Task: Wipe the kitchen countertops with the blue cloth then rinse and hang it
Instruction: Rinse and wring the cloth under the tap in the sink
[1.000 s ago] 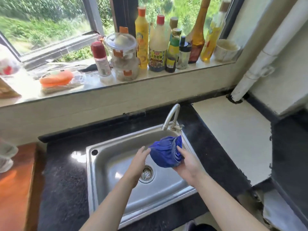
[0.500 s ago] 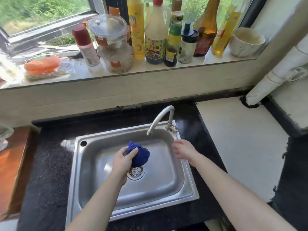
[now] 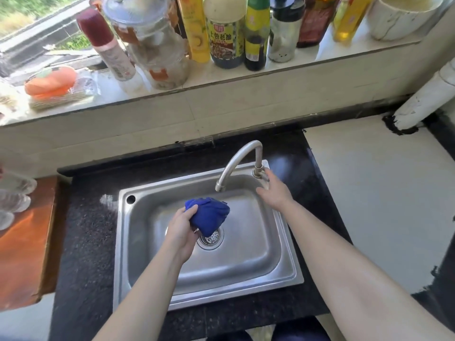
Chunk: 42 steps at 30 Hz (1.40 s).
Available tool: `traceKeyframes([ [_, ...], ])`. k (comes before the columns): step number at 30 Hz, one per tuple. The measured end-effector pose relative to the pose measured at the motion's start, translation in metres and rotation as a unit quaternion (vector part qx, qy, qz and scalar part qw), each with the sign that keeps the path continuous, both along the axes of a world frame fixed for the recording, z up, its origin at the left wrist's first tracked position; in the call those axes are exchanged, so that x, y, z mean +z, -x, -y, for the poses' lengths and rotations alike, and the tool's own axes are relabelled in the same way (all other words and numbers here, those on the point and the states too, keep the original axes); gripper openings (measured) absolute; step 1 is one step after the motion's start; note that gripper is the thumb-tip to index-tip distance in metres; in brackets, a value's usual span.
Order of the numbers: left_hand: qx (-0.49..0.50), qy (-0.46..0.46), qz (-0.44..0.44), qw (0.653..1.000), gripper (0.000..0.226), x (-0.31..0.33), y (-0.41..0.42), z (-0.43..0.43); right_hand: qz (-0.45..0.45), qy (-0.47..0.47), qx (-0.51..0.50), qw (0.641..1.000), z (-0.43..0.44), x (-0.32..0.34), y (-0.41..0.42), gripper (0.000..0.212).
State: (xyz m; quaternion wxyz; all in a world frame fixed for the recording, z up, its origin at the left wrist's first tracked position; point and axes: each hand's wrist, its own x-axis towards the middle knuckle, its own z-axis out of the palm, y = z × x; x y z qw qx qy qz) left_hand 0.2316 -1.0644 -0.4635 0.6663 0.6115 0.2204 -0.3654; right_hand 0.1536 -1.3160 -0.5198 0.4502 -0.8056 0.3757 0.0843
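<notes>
Cloth point(image 3: 209, 215), bunched blue, gripped by left hand point(image 3: 182, 230) above steel sink point(image 3: 246, 264); right hand point(image 3: 273, 193) loose-fingered at curved faucet point(image 3: 237, 159).

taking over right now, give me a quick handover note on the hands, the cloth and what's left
Left hand: grips the bunched blue cloth over the sink, above the drain and just below the spout of the tap.
Right hand: at the handle by the tap's base; whether it grips it is unclear.
No water shows at the spout.
Done: cloth is at the sink. Whether the countertop is fully wiped cannot be told.
Left: run water, rinse, wring, hang the cloth.
</notes>
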Motion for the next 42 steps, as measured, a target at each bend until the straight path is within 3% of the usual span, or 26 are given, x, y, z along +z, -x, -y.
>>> traceKeyframes([
  [7, -0.011, -0.001, 0.006, 1.0, 0.033, 0.005, 0.001, 0.01, -0.072, 0.04, 0.096, 0.992, -0.012, -0.01, 0.012, 0.088],
  [11, -0.011, -0.006, 0.005, 1.0, 0.032, 0.007, 0.002, 0.013, -0.203, 0.133, 0.26, 0.934, -0.003, 0.016, 0.009, 0.087],
  [12, -0.011, -0.006, 0.004, 1.0, 0.033, 0.008, 0.002, 0.014, -0.2, 0.159, 0.279, 0.925, -0.003, 0.023, 0.007, 0.082],
  [14, -0.019, -0.003, -0.004, 1.0, 0.032, 0.011, 0.003, 0.017, -0.127, 0.158, 0.245, 0.948, -0.013, 0.03, 0.005, 0.068],
  [16, -0.031, 0.007, -0.012, 0.999, 0.031, 0.013, 0.004, 0.02, -0.006, 0.095, 0.144, 0.985, -0.035, 0.029, 0.006, 0.054],
  [18, -0.041, 0.019, -0.016, 0.999, 0.031, 0.016, 0.005, 0.021, 0.051, -0.034, 0.01, 0.998, -0.066, 0.027, 0.005, 0.045],
  [19, -0.043, 0.026, -0.018, 0.999, 0.029, 0.017, 0.006, 0.021, 0.047, -0.133, -0.048, 0.989, -0.08, 0.029, 0.004, 0.044],
  [21, -0.045, 0.038, -0.018, 0.998, 0.025, 0.017, 0.007, 0.018, 0.021, -0.337, -0.115, 0.934, -0.104, 0.032, 0.005, 0.048],
  [24, -0.032, 0.049, -0.01, 0.998, 0.036, 0.017, 0.004, 0.009, 0.056, -0.449, -0.143, 0.88, -0.118, 0.034, 0.007, 0.04],
  [26, -0.012, 0.051, -0.003, 0.999, 0.047, 0.017, -0.001, 0.003, 0.091, -0.43, -0.162, 0.884, -0.118, 0.033, 0.003, 0.024],
  [29, 0.032, 0.037, -0.002, 0.999, 0.042, 0.015, -0.003, -0.001, 0.137, -0.329, -0.184, 0.916, -0.112, 0.029, -0.005, 0.01],
  [33, 0.058, 0.04, 0.003, 0.998, 0.039, 0.012, 0.001, 0.001, 0.141, -0.235, -0.192, 0.942, -0.107, 0.034, -0.01, 0.018],
  [38, 0.081, 0.047, 0.004, 0.996, 0.035, 0.011, 0.0, 0.0, 0.107, -0.159, -0.095, 0.977, -0.109, 0.037, -0.002, 0.029],
  [42, 0.071, 0.04, 0.002, 0.997, 0.031, 0.009, -0.004, -0.002, 0.112, -0.194, -0.13, 0.966, -0.112, 0.042, -0.003, 0.04],
])
